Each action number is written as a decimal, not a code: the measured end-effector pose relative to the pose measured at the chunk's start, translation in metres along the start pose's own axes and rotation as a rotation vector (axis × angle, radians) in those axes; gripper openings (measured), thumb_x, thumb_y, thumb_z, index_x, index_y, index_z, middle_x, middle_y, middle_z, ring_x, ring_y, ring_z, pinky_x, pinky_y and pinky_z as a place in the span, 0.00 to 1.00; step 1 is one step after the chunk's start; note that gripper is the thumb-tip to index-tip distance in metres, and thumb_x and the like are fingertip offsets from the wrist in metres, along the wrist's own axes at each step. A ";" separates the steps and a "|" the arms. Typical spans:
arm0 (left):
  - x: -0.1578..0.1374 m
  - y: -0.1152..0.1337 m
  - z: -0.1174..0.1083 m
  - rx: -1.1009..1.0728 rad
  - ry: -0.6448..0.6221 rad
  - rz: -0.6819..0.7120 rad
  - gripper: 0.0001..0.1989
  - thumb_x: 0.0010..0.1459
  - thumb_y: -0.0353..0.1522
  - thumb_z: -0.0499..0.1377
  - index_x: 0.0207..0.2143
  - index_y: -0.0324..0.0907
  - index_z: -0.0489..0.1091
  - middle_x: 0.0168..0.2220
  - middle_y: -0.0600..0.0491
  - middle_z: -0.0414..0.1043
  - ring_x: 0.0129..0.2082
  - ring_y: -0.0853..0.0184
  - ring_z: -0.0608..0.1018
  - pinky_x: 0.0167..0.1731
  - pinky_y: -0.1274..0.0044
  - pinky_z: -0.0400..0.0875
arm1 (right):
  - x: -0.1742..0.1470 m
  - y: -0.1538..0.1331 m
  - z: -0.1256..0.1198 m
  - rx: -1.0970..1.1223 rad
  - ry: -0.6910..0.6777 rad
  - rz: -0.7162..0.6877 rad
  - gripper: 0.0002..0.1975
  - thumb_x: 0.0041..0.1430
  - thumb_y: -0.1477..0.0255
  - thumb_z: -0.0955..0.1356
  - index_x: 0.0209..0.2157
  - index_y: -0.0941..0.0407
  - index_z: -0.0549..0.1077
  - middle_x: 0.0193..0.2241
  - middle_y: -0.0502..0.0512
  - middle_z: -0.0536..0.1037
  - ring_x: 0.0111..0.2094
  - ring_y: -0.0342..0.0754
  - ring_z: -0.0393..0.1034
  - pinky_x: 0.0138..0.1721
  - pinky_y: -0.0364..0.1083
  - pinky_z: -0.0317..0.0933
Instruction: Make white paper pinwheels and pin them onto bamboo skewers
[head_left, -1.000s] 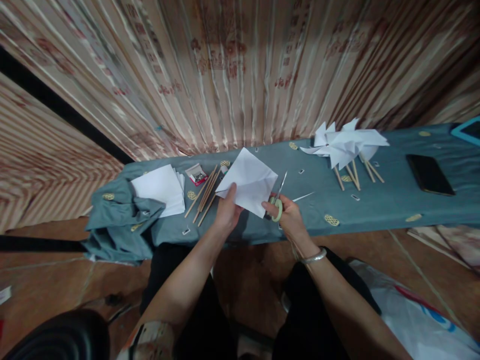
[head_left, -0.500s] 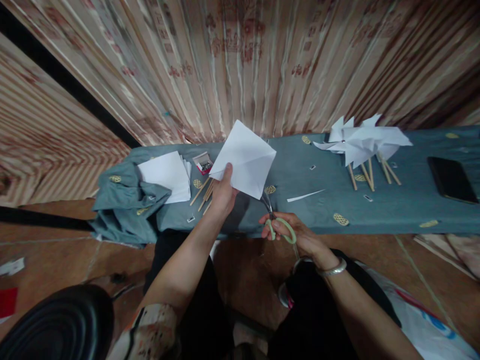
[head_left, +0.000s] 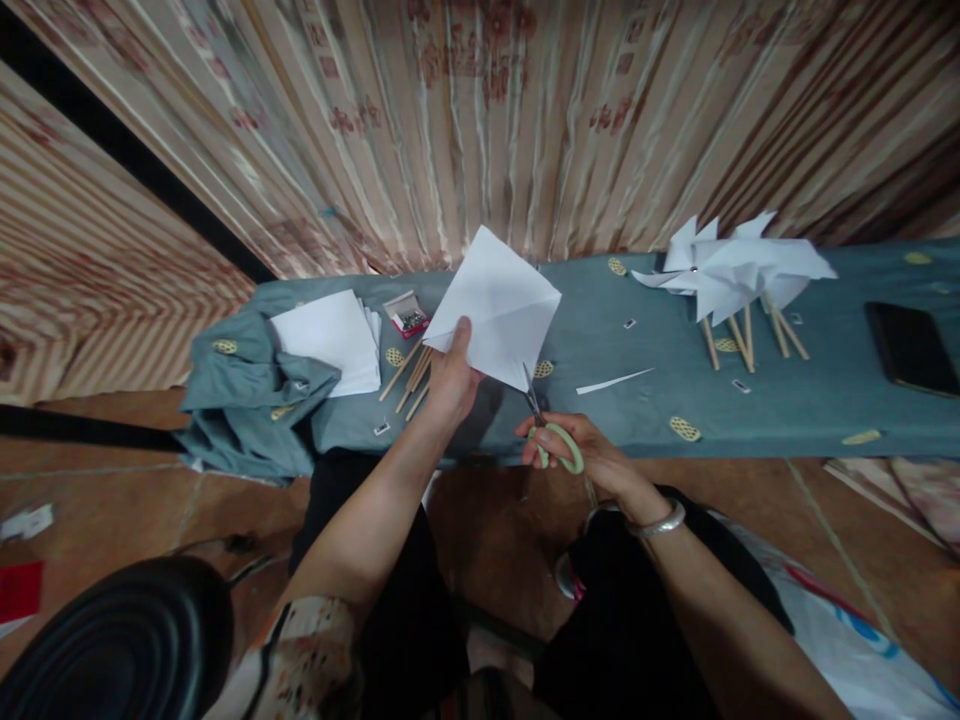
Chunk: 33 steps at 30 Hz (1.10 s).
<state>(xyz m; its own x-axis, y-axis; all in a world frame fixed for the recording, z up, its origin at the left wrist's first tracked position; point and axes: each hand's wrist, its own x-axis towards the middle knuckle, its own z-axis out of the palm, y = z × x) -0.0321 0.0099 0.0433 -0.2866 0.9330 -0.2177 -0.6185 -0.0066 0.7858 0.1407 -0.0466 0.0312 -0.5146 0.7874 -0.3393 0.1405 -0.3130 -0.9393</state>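
Note:
My left hand (head_left: 454, 380) grips a square of white paper (head_left: 499, 300) by its left corner, thumb on top. The sheet is creased and held up like a diamond. In my right hand (head_left: 577, 445) is a pair of scissors (head_left: 559, 445) with pale green handles, fingers through the loops. Its blades reach over the sheet's lowest corner. Several wooden sticks (head_left: 416, 375) lie beside my left hand, partly hidden by it. Behind them sits a small open box (head_left: 409, 315) of metal pins. A thin paper strip (head_left: 615, 381) lies to the right of the scissors.
A stack of white paper (head_left: 330, 340) lies at the left on the green cloth (head_left: 600, 330). Paper pinwheels (head_left: 742, 265) on sticks lie at the right, near a black phone-like object (head_left: 911, 345). A pleated curtain (head_left: 465, 130) hangs behind. A black round stool (head_left: 120, 640) stands lower left.
The scissors have moved up, so their blades now overlap the paper's bottom corner instead of sitting just below it. My left hand still holds the sheet.

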 end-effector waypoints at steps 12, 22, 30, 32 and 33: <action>-0.003 -0.004 0.001 -0.064 0.027 -0.023 0.24 0.59 0.32 0.62 0.57 0.43 0.64 0.52 0.47 0.75 0.47 0.63 0.79 0.49 0.72 0.74 | 0.000 0.000 0.000 -0.025 0.003 0.023 0.27 0.48 0.48 0.71 0.34 0.58 0.74 0.24 0.53 0.77 0.25 0.43 0.68 0.27 0.42 0.60; -0.002 -0.005 0.000 -0.094 0.054 -0.045 0.25 0.57 0.32 0.64 0.57 0.44 0.65 0.51 0.47 0.75 0.48 0.62 0.78 0.48 0.72 0.74 | 0.000 0.000 0.000 -0.014 0.011 0.030 0.24 0.47 0.50 0.72 0.33 0.57 0.74 0.24 0.52 0.76 0.25 0.43 0.67 0.27 0.42 0.60; -0.001 -0.004 -0.001 -0.108 0.046 -0.032 0.26 0.56 0.32 0.65 0.57 0.44 0.66 0.50 0.47 0.76 0.48 0.62 0.79 0.48 0.71 0.75 | 0.001 0.003 -0.001 0.008 0.011 0.006 0.23 0.47 0.51 0.73 0.33 0.57 0.74 0.22 0.51 0.76 0.24 0.42 0.67 0.26 0.41 0.60; -0.001 -0.004 -0.001 -0.110 0.053 -0.035 0.25 0.56 0.32 0.65 0.56 0.44 0.66 0.49 0.47 0.76 0.47 0.62 0.79 0.47 0.72 0.75 | 0.002 0.003 0.000 0.019 0.021 0.018 0.24 0.45 0.51 0.74 0.33 0.57 0.74 0.22 0.51 0.76 0.23 0.41 0.68 0.25 0.41 0.60; -0.001 -0.004 -0.001 -0.111 0.056 -0.036 0.25 0.56 0.32 0.65 0.56 0.43 0.66 0.49 0.48 0.77 0.47 0.62 0.79 0.47 0.72 0.75 | 0.002 0.004 0.000 0.023 0.027 0.025 0.24 0.44 0.51 0.74 0.32 0.57 0.74 0.21 0.50 0.76 0.23 0.41 0.67 0.25 0.41 0.60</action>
<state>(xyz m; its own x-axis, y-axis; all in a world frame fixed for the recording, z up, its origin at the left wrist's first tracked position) -0.0307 0.0089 0.0398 -0.3009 0.9119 -0.2793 -0.7053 -0.0157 0.7087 0.1399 -0.0460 0.0272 -0.4882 0.7929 -0.3646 0.1334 -0.3451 -0.9290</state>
